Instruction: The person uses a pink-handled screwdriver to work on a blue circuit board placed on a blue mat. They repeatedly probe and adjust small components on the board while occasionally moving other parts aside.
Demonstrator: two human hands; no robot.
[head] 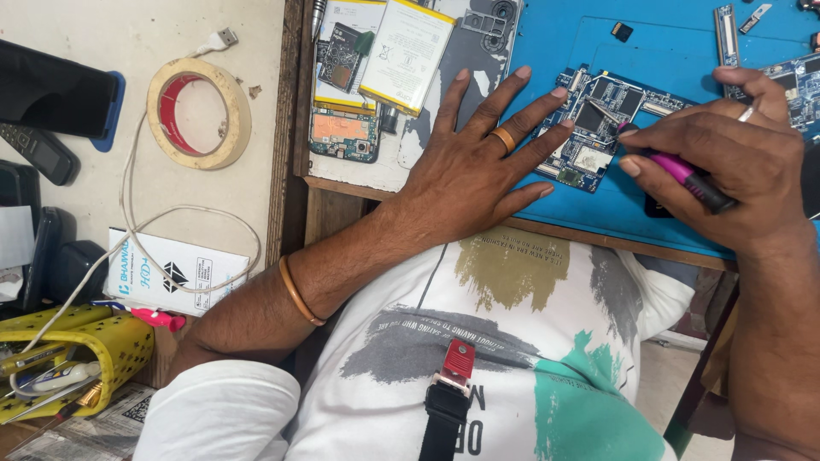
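Pink-handled screwdriver (683, 175) runs diagonally, tip up-left onto blue circuit board (598, 128), handle down-right. Right hand (726, 162) clenched around it. Left hand (478, 162) released, fingers splayed, pinning board's left edge on blue mat (615, 51).

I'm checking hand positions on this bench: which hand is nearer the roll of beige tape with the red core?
Left. The left hand lies flat on the workbench right of the tape roll; the right hand is farther right, holding a pink-handled tool.

A wooden bench (376, 198) carries a blue mat (598, 205) — on it, a circuit board (598, 128).
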